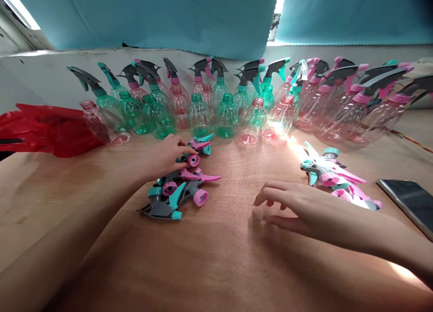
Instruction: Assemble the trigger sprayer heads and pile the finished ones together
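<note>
My left hand (169,155) is at the far end of a loose pile of spray trigger heads, its fingers closed around a grey spray head with a pink collar (194,160). Part of that head is hidden behind the fingers. Just beyond it lies a spray head with a pink trigger and teal collar (206,148). Nearer me, a grey-and-teal spray head (162,208) rests on its side beside a pink-collared one (200,197). My right hand (287,203) hovers low over the wooden table (223,258), fingers apart and holding nothing.
Open-necked green bottles (226,118) and pink bottles (251,127) stand in front of bottles with spray heads fitted (367,102). A second spray-head pile (329,169) lies right, near a phone (409,201). A red plastic bag (50,129) lies left.
</note>
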A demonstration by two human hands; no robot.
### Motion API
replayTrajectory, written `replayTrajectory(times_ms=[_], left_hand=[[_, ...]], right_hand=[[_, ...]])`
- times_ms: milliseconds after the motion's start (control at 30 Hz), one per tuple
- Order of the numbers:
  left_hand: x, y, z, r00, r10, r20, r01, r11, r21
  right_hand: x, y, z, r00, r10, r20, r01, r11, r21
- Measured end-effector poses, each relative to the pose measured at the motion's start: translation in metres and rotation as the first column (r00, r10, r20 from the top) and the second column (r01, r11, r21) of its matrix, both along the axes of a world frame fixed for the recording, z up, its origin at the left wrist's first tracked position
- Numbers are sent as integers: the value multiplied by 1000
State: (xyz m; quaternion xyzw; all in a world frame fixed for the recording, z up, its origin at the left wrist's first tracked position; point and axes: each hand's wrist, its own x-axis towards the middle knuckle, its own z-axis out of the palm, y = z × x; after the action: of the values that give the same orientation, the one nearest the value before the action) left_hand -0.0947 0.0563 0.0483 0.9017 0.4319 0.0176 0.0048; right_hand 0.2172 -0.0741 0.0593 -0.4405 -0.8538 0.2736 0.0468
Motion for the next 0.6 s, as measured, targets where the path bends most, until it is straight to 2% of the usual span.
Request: replayTrajectory(times_ms=[67, 167, 267, 367, 433, 500, 600], left_hand=[[1, 0, 0, 1000, -9, 4, 9, 1000, 9], [2, -5, -1, 996, -30, 86, 23, 996, 84], [4, -16, -1, 974, 17, 227, -59, 982, 178], [9, -29, 2, 875, 104, 472, -229, 949, 215], [14, -38, 4, 798, 118, 591, -302, 927, 222], [21, -47, 6, 764, 96, 639, -310, 922, 232], [37, -64, 6, 740, 20, 672, -235, 944, 230]], right_hand=[[-2, -1, 0, 1000, -14, 6, 14, 1000, 19], [-1, -2, -2, 1000, -26, 6, 25, 996, 83], [1, -1, -4, 1000, -23, -20, 25, 991, 134], [3, -1, -5, 999, -23, -45, 30, 984, 175], [4, 0, -5, 998, -27, -56, 39, 976, 216], [5, 0, -5, 997, -27, -69, 44, 964, 260], [10, 3, -5, 996, -19, -91, 47, 950, 309]])
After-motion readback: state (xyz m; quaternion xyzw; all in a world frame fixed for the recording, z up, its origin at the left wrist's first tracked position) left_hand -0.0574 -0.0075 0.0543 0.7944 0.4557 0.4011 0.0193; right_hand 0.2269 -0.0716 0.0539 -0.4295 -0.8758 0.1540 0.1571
